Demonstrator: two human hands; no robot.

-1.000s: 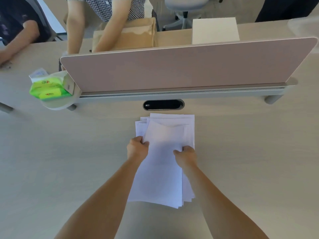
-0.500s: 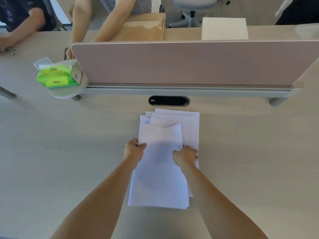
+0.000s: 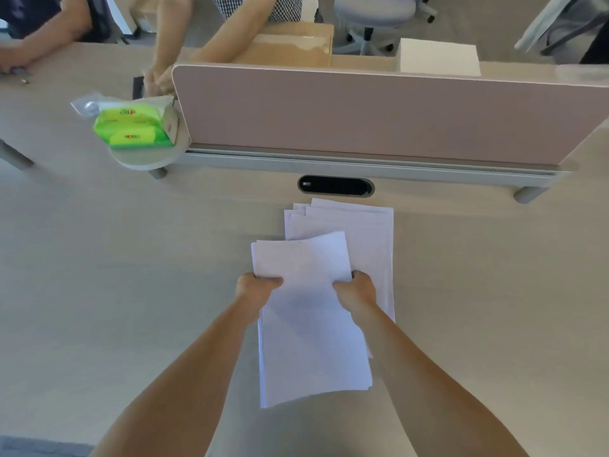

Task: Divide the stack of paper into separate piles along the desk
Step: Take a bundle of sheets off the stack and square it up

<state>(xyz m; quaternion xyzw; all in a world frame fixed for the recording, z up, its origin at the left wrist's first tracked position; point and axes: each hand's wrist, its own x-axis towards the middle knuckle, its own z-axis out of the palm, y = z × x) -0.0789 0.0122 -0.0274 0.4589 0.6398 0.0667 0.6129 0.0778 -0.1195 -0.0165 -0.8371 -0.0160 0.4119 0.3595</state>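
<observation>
I see a pale table (image 3: 131,291) with a pink divider (image 3: 362,117) across its far side and a green tissue pack (image 3: 131,130) at the divider's left end. My left grip (image 3: 258,286) and right grip (image 3: 357,288) each clasp an edge of a paper bundle (image 3: 313,324). Since half a second ago it has slid left, partly off the remaining stack (image 3: 369,232).

Even, bright daylight, soft shadows under the arms, slight motion blur, wide-angle bowing toward the edges
</observation>
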